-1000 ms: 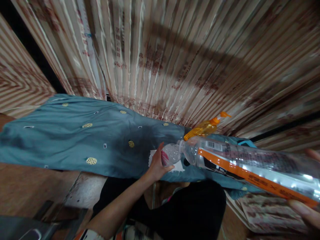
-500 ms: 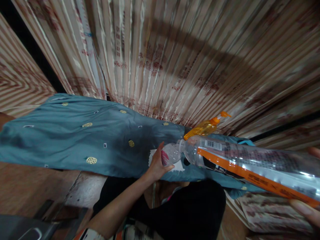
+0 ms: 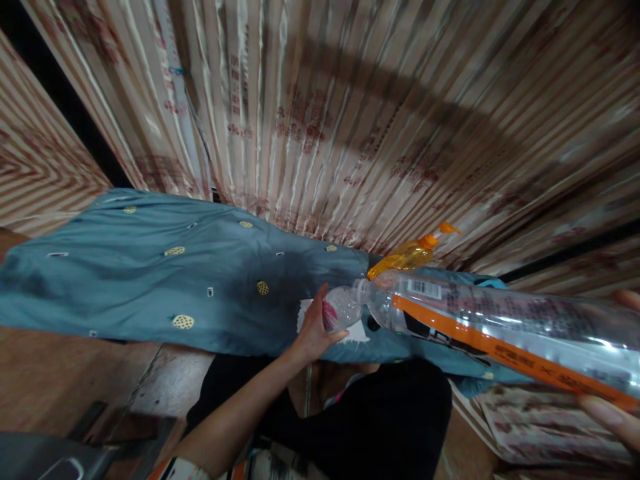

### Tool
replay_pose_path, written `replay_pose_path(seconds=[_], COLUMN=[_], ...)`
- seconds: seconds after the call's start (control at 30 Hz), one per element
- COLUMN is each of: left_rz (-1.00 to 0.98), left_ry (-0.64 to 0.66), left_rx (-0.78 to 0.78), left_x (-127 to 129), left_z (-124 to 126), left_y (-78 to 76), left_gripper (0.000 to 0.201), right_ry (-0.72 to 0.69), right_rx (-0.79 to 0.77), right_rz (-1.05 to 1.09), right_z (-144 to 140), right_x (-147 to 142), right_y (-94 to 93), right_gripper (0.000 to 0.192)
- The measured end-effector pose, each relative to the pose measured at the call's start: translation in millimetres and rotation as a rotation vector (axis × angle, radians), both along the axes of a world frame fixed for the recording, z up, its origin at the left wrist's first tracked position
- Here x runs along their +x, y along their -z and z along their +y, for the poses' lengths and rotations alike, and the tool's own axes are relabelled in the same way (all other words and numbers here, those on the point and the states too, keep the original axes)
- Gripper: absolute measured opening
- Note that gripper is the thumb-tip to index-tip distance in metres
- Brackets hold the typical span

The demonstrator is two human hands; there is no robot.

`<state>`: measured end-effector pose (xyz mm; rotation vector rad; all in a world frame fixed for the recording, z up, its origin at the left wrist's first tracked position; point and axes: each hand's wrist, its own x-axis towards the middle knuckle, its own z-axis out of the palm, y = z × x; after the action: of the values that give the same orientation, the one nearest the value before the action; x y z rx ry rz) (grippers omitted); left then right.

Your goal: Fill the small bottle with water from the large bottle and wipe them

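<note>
Gripping small cup (image 3: 341,308) at frame centre: left hand (image 3: 314,331) wrapped round it. Right hand (image 3: 614,415), lower right edge, clasps big clear bottle (image 3: 495,323), tilted, mouth touching cup. Risk: steep tilt overfills cup, wetting blue cloth (image 3: 150,267) beneath. Count: one cup, one clear bottle, one orange pump bottle (image 3: 407,255) behind.

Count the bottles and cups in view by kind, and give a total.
Large clear bottles: 1, the bottle tilted in the right hand.
Orange pump bottles: 1, the pump bottle behind it on the blue cloth.
Small clear cups: 1, the cup held by the left hand at the large bottle's mouth.
Total: 3
</note>
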<state>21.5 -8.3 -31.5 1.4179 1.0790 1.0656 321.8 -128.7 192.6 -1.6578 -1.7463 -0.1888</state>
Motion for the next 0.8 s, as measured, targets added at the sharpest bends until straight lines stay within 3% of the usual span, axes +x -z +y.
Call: replay_pose_path(seconds=[0.4,0.67,0.73,0.8], left_rz=[0.02,-0.057,-0.142,-0.306], left_ry=[-0.008,0.073,0.048,-0.051], left_rx=[-0.001,0.05,0.026,-0.062], left_x=[-0.4,-13.1,-20.5,-29.3], left_z=[0.6,0.4,2.4,7.3], left_y=[-1.4,2.5,5.8,9.0], left_gripper=[0.109,0.132,0.126,0.106], right_ry=[-0.039,-0.01,-0.006,-0.007], right_rx=[0.014,-0.013,-0.021,-0.014], right_rz=[-0.021,0.004,-0.002,-0.046], right_z=[2.6,4.8,5.0,5.2], right_x=[-3.9,-6.2,-3.7,-1.0], right_y=[-6.1,-3.9,-3.1,-2.9], right_gripper=[0.099,0.098,0.098,0.097])
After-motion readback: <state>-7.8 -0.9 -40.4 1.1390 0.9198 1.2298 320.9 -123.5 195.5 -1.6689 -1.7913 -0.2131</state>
